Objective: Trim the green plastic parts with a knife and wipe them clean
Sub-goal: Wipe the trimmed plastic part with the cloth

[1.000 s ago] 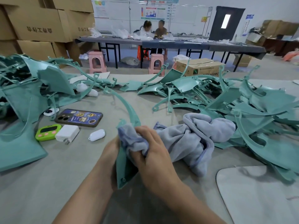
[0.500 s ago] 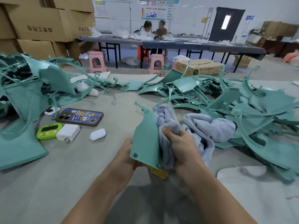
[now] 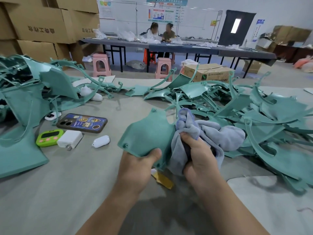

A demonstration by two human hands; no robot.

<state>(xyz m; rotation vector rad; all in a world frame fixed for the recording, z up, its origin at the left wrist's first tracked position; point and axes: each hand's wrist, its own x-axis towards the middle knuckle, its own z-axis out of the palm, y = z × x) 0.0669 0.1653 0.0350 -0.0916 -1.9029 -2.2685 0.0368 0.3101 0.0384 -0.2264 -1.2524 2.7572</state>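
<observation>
Left hand (image 3: 137, 164) pinches the green plastic panel (image 3: 147, 134) by its near edge; right hand (image 3: 197, 154) grips the grey-blue cloth (image 3: 210, 133) against its right side.

Green plastic part (image 3: 147, 133), broad face up and tilted; grey cloth (image 3: 211, 134) (bunched) touches its right edge.

You're in a factory workshop. Heaps of moulded green plastic parts (image 3: 264, 114) cover your desk (image 3: 67, 184) and stacked cardboard cartons (image 3: 42, 22) rise at your left. Beyond, two people (image 3: 160, 33) sit at a long table (image 3: 186, 47) with pink stools (image 3: 101, 65), under printed wall charts (image 3: 160, 14).
</observation>
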